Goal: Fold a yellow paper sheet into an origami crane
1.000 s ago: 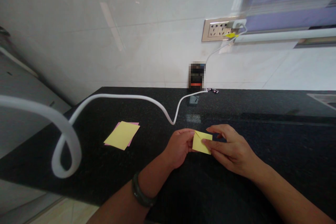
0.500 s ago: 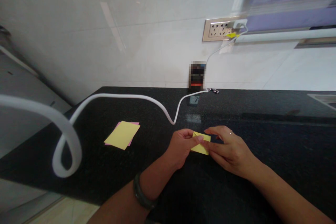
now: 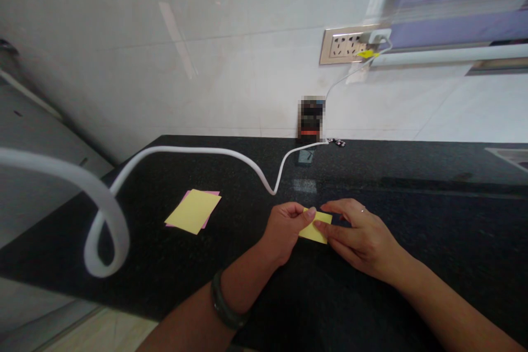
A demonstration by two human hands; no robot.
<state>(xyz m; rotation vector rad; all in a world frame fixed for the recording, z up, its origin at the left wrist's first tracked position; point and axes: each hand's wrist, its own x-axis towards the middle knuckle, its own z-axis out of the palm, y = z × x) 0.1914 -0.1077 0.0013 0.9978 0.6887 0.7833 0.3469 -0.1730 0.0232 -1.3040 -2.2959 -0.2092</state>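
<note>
A small yellow piece of folded paper [image 3: 315, 232] is held just above or on the dark countertop, between my two hands. My left hand [image 3: 285, 231] grips its left edge, the thumb lying on top near the upper corner. On the right side of the paper, my right hand [image 3: 358, 236] presses its thumb on the face, with the other fingers round the right edge. To the left lies a flat yellow sheet [image 3: 193, 212] on top of a pink sheet [image 3: 213, 194], of which only the corners show.
A white flexible stand arm [image 3: 198, 150] loops over the left of the black countertop [image 3: 136, 256]. At the wall stands a pixelated upright device [image 3: 311, 118], with a cable to the socket plate [image 3: 344, 45]. A patterned cord [image 3: 336, 143] lies beside it.
My left thumb has shifted slightly up toward the paper's top edge, away from my right thumb. The paper and both hands otherwise stay in place.
</note>
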